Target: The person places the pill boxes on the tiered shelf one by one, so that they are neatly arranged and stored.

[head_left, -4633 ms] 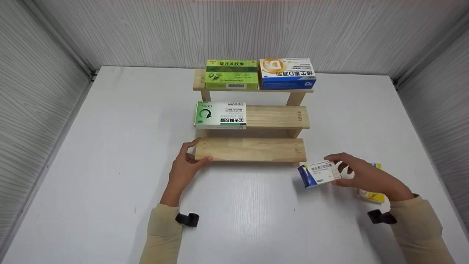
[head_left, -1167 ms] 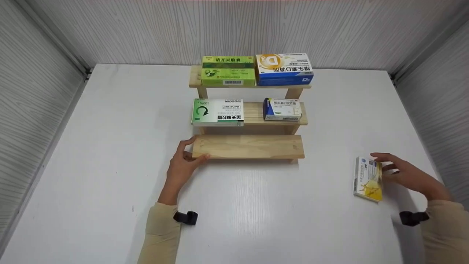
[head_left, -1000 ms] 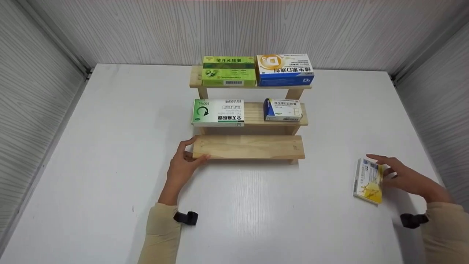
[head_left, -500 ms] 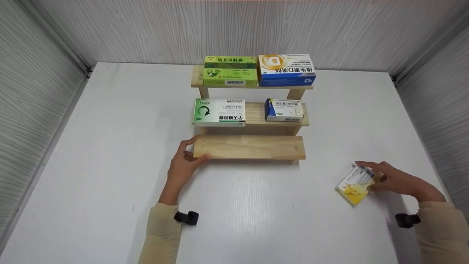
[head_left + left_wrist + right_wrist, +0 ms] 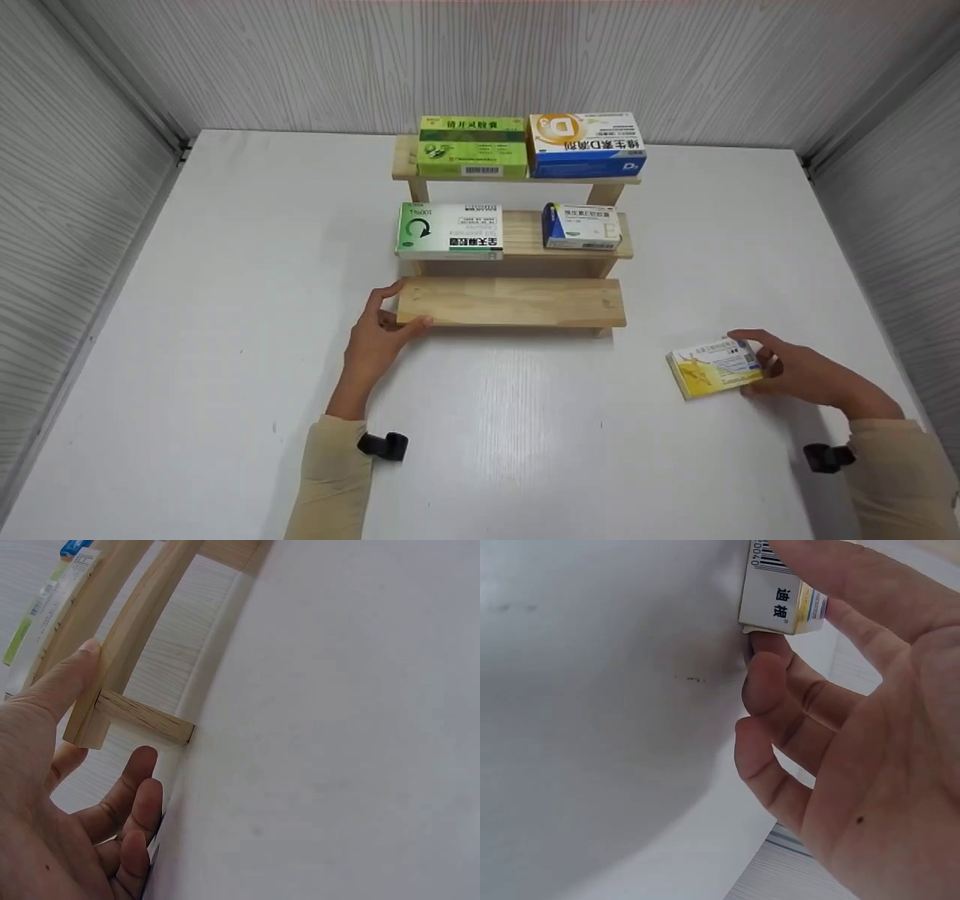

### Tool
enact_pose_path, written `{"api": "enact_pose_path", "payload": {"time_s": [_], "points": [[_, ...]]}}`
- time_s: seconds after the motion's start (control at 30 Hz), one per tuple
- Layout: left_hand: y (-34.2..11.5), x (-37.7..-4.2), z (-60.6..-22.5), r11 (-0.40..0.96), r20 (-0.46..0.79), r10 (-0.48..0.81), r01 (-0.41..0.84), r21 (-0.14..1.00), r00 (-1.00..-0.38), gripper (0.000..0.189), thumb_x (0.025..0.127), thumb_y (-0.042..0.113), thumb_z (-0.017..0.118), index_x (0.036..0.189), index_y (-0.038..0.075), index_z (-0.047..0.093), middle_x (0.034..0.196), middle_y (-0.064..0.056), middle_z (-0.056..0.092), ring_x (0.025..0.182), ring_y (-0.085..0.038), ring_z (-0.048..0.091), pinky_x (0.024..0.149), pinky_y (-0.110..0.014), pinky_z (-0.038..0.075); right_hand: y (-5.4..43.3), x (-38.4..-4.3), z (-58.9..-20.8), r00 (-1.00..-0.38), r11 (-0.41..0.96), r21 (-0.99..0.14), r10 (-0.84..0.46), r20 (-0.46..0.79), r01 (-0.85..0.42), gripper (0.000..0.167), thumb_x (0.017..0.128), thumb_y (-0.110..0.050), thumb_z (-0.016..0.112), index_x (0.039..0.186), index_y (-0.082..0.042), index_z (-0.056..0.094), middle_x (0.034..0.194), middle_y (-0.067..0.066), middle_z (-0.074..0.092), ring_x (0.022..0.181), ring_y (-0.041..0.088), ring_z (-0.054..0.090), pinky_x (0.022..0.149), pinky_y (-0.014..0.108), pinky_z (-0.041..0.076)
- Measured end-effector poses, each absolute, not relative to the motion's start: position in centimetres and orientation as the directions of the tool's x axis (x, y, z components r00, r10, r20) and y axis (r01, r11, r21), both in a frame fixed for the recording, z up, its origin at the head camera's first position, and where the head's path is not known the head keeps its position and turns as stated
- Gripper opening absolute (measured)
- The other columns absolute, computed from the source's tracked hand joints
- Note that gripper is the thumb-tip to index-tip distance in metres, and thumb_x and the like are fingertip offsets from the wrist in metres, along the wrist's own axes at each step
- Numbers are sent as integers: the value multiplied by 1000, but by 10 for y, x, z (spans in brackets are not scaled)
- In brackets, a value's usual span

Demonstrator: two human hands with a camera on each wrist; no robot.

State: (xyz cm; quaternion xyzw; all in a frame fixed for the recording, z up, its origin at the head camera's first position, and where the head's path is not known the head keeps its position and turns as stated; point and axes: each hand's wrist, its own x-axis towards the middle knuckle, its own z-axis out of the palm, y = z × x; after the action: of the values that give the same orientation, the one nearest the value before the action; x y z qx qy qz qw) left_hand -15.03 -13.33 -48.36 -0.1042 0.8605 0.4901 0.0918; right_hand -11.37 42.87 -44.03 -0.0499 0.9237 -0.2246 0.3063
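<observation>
My right hand [image 5: 799, 373] pinches a yellow-and-white medicine box [image 5: 709, 367] by its right end, low over the table at the right. In the right wrist view, the end of that medicine box [image 5: 769, 592] with its barcode sits between thumb and fingers, the other fingers loosely curled below. My left hand [image 5: 373, 345] grips the left end of the bottom step of a wooden three-step rack [image 5: 510, 301], thumb on the front edge, index finger at the back corner. The left wrist view shows the thumb against the wooden step [image 5: 135, 630] beside a short leg.
On the rack's top step sit a green box [image 5: 472, 150] and a blue-and-white D3 box [image 5: 586, 146]. The middle step bears a green-and-white box [image 5: 450, 231] and a small blue-and-white box [image 5: 581, 226]. Around is a white table [image 5: 510, 435] with panelled walls behind and beside.
Earlier the right hand held the small blue-and-white box, which now sits on the middle step. Since then it has gripped the yellow-and-white box, turned it sideways and drawn it left. The left hand stays put.
</observation>
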Motion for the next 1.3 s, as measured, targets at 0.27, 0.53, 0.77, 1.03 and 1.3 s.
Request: {"api": "enact_pose_path", "payload": {"time_s": [0.27, 0.53, 0.77, 1.03, 1.3], "points": [[-134, -151, -483, 495, -258, -89, -267, 827, -962, 84, 73, 61, 75, 144, 34, 39, 104, -12, 60, 88, -23, 54, 71, -30, 41, 421, -114, -423, -867, 895, -446, -244, -434, -29, 79, 84, -33, 74, 147, -14, 30, 105, 14, 54, 85, 16, 53, 66, 27, 43], [-134, -151, -482, 483, -259, -92, -270, 833, -962, 84, 73, 61, 75, 144, 35, 39, 102, -12, 60, 87, -22, 54, 70, -30, 41, 392, -119, -400, -905, 847, -518, -307, -296, -118, 73, 85, -27, 74, 145, -15, 35, 99, 6, 59, 83, 8, 53, 70, 22, 44], [-134, -151, -484, 493, -218, -92, -235, 838, -972, 81, 75, 58, 75, 144, 35, 40, 96, -11, 61, 83, -21, 52, 69, -30, 40, 347, -126, -391, -912, 815, -552, -347, -218, -178, 72, 85, -29, 74, 145, -14, 37, 96, 3, 62, 81, 11, 54, 76, 25, 46], [-133, -151, -485, 491, -231, -102, -251, 834, -968, 83, 73, 60, 75, 144, 36, 39, 96, -10, 59, 84, -21, 51, 69, -30, 39, 295, -138, -399, -909, 755, -636, -362, -207, -156, 72, 86, -28, 74, 145, -14, 36, 96, 7, 57, 83, 21, 48, 71, 24, 42], [-133, -150, -486, 489, -233, -108, -255, 834, -967, 82, 73, 59, 76, 143, 37, 40, 94, -9, 57, 81, -20, 47, 68, -30, 38, 251, -148, -412, -906, 694, -703, -383, -178, -155, 71, 85, -18, 74, 145, -17, 35, 98, 8, 55, 85, 23, 48, 69, 26, 40]]}}
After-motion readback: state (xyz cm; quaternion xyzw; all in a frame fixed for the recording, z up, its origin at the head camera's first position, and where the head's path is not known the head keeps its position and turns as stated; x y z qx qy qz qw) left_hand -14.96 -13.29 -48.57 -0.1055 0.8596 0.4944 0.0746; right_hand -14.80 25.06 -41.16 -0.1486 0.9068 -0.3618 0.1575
